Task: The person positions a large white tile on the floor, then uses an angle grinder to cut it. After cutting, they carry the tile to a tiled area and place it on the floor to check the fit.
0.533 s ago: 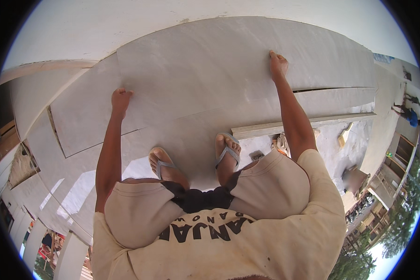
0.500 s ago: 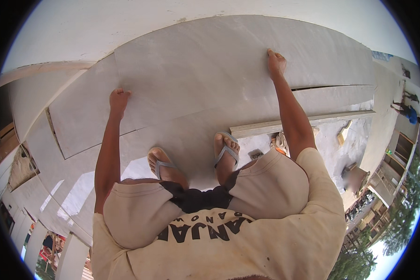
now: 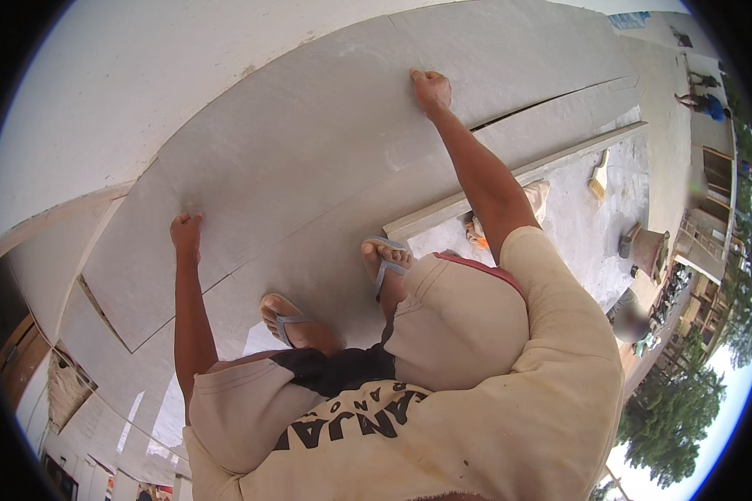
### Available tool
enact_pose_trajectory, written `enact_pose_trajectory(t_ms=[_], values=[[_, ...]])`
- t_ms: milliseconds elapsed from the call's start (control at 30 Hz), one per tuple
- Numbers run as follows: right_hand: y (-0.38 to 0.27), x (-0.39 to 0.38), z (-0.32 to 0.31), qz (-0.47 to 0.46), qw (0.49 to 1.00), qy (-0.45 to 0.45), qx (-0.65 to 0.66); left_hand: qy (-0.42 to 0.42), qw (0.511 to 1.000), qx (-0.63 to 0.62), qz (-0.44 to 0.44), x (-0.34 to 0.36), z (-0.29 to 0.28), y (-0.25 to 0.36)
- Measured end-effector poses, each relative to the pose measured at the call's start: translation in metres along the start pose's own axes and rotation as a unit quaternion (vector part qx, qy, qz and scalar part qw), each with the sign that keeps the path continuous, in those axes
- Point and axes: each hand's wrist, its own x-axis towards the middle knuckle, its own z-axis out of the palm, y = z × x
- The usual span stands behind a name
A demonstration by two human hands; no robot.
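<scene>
1 large grey slab (image 3: 309,142) on the far side of the 1 long bar (image 3: 585,153); right hand (image 3: 432,90) at the slab directly beyond the bar, left hand (image 3: 186,235) well left of the bar, both with fingers curled and pressed together, can't tell if either pinches anything. 1 brush (image 3: 599,177) on the bar's near side. 2 worn sandals (image 3: 289,319) left of the bar, one just beside its end.

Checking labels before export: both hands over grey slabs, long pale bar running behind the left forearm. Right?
Wrong forearm: in the head view, the long pale bar runs behind the right forearm. The left hand and right hand are over the grey slabs, as stated.
</scene>
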Motion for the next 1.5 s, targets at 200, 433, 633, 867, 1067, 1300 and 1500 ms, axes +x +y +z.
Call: enact_pose_trajectory(t_ms=[200,433,633,867,1067,1300,1500], values=[[0.001,-0.005,-0.001,0.012,1.000,0.021,-0.012,-0.079,0.991,-0.068,-0.088,0.000,-0.006,0.012],[-0.004,-0.019,-0.001,-0.006,1.000,-0.017,0.011,-0.085,0.975,-0.076,-0.192,0.015,-0.022,0.024],[0.000,-0.023,0.005,-0.009,0.999,-0.016,0.041,-0.088,0.973,-0.103,-0.186,0.022,-0.028,0.018],[0.000,-0.024,0.008,-0.008,0.999,-0.021,0.029,-0.082,0.980,-0.084,-0.163,0.025,-0.031,0.004],[-0.005,-0.025,0.009,-0.012,1.000,-0.014,0.005,-0.061,0.985,-0.062,-0.148,0.022,-0.028,0.000],[-0.002,-0.022,0.014,0.005,1.000,-0.011,-0.028,-0.045,0.990,-0.054,-0.120,0.011,-0.021,0.011],[0.001,-0.016,0.024,-0.020,0.998,0.001,-0.060,-0.026,0.995,-0.029,-0.097,0.007,-0.024,0.007]])
